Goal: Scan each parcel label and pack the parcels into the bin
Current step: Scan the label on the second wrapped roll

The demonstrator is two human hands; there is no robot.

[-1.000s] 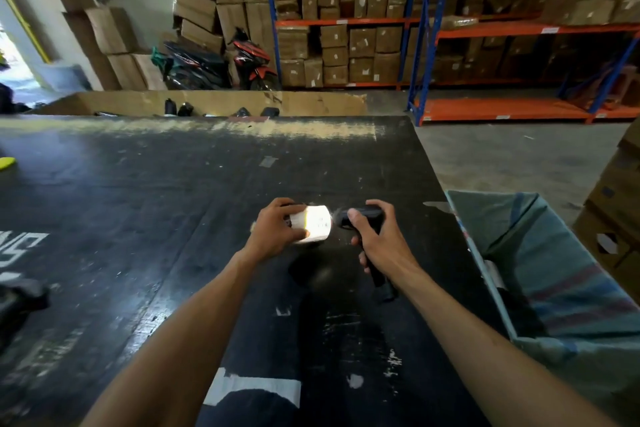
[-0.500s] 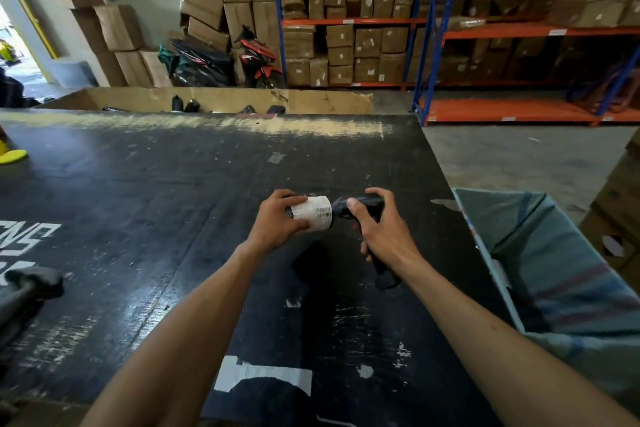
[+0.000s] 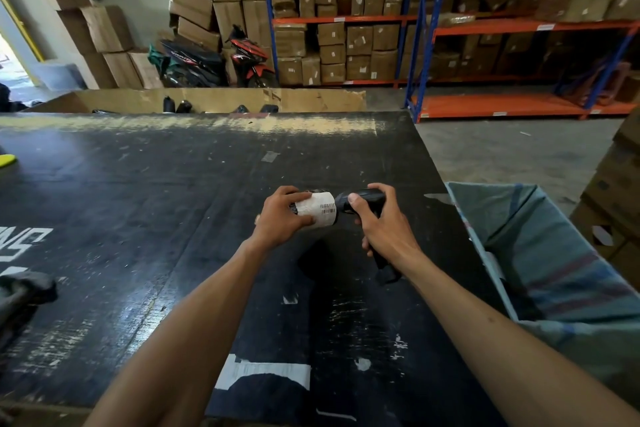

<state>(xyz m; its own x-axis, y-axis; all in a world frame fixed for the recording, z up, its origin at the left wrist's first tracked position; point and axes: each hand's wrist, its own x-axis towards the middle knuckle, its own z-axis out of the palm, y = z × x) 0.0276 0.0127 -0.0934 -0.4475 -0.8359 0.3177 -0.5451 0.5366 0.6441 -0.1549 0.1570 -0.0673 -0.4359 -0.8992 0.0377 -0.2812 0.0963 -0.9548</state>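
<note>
Scanning is the step in hand, judged from how the two hands meet above the black desk [image 3: 145, 204]. Nearest the camera, both forearms reach forward over its scuffed top, where a strip of pale tape [image 3: 263, 373] is stuck near the front edge. The left hand [image 3: 282, 218] is curled round a small parcel [image 3: 317, 210] wrapped in dark plastic, with thumb below and fingers over the top, so that the white label [image 3: 323, 210] and its barcode are turned to the right. The right hand [image 3: 382, 225] is closed round the grip of a black handheld scanner [image 3: 362, 199], whose nose is held just beside the label — almost touching it. No scan light can be seen on the label, so whether the read has been taken cannot be told.

To the right, beside the desk edge, an open blue-green woven bag [image 3: 540, 253] serves as the bin; what lies in it cannot be made out. The next move, once the code is read, calls for the parcel to be carried rightward over the desk edge and let go inside the bag, with the scanner kept in its hand.

Farther off, a low cardboard bin [image 3: 311, 100] stands past the desk, then parked motorbikes [image 3: 221, 59] and shelving [image 3: 450, 21] stacked with cartons.
</note>
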